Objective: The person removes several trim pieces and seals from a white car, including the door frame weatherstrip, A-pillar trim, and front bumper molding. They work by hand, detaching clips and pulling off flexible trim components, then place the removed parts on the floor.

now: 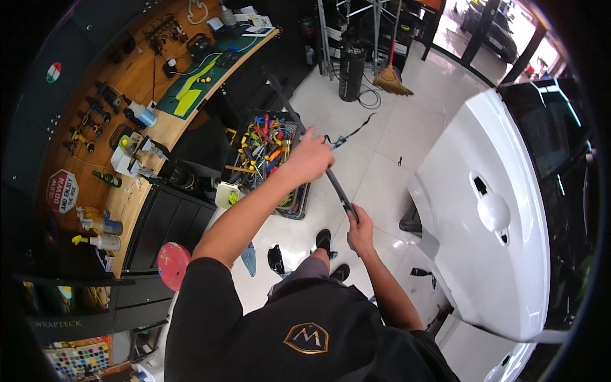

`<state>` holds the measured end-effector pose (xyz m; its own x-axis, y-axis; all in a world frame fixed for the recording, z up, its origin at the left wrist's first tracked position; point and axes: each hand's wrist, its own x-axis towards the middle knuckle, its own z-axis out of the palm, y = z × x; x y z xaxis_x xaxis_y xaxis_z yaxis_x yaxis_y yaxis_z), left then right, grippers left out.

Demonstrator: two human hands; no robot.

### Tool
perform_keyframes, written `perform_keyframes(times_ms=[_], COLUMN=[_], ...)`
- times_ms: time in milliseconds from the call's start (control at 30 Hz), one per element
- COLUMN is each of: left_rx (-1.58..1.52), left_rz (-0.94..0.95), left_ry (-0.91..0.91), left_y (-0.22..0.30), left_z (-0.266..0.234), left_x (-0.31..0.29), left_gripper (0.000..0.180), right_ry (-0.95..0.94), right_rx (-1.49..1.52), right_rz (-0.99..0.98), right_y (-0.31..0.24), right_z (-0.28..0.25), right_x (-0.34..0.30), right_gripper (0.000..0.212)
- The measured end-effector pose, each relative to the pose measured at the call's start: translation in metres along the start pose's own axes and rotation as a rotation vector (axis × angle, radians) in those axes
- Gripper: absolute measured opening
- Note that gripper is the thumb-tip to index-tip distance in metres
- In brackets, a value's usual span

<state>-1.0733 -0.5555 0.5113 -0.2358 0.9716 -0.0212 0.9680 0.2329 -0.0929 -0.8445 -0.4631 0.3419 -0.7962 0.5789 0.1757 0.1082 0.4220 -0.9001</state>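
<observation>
A long, thin black trim strip (pixel 337 184), probably car trim, runs diagonally in front of me, held in both hands. My left hand (pixel 310 156) is closed around its middle, while its far end reaches up past the tool crate. The near end sits in the closed fingers of my right hand (pixel 360 232). A narrow, twisted dark piece (pixel 354 132) with a bluish part sticks out beside my left hand; whether the fingers pinch it, I cannot tell. To the right stands a white car door (pixel 458 242) with a handle recess.
Beyond my left forearm, a black crate (pixel 294 212) holds many hand tools. A wooden workbench (pixel 167 130) lines the left, near a red round stool (pixel 174 265). A broom (pixel 393 79) and black cylinder (pixel 351 75) stand ahead. Dark scraps (pixel 275 260) lie near my feet.
</observation>
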Motion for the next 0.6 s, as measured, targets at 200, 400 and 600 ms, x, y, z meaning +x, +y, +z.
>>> perform_keyframes(times_ms=[200, 400, 600], left_rx=[-0.074, -0.087, -0.121], left_rz=[-0.152, -0.18, -0.261], left_ry=[-0.017, -0.03, -0.16], left_y=[-0.105, -0.221, -0.29], left_z=[0.059, 0.135, 0.187], left_x=[-0.029, -0.065, -0.065], left_gripper=[0.029, 0.027, 0.027], right_ry=[-0.167, -0.504, -0.699], right_rx=[-0.051, -0.152, -0.217], right_rz=[-0.022, -0.044, 0.009], right_y=[0.005, 0.03, 0.025], right_z=[0.077, 0.182, 0.171], right_x=[0.071, 0.14, 0.179], right_gripper=[0.027, 0.041, 0.054])
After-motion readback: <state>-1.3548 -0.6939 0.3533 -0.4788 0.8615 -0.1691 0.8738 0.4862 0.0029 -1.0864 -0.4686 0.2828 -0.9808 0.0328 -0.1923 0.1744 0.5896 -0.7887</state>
